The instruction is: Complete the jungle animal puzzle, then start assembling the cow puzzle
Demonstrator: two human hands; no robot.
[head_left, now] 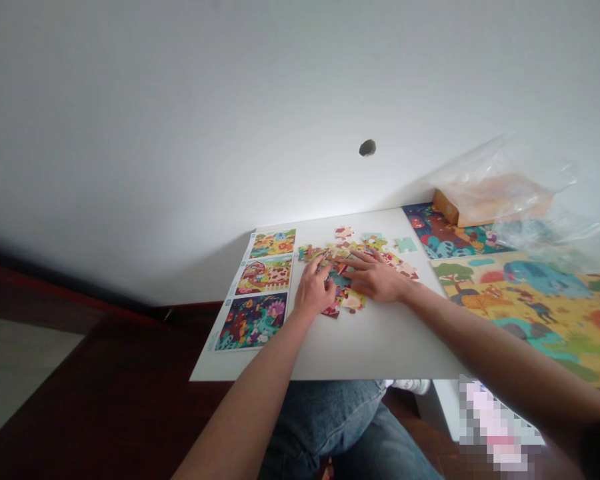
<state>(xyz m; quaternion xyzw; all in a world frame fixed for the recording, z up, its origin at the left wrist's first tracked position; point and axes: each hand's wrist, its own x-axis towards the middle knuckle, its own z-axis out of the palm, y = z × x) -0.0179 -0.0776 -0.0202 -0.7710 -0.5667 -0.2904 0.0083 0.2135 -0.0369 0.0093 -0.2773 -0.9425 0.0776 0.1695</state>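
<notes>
A pile of colourful jigsaw puzzle pieces (341, 279) lies on the white table (370, 347), some overlapping. My left hand (314, 287) rests on the left side of the pile, its fingers bent and apart over the pieces. Across from it, my right hand (377, 277) lies flat with spread fingers on the right side of the pile. Neither hand visibly grips a piece. A loose light-green piece (406, 245) sits beyond my right hand, and a red-and-white piece (345, 233) lies at the back.
Left of the pile is a sheet with three printed pictures (264, 275). On the right lie a yellow animal puzzle (500, 300) and a dark-blue puzzle (425, 230). An orange box (446, 207) and a clear plastic bag (510, 167) sit behind them, against the white wall (230, 120).
</notes>
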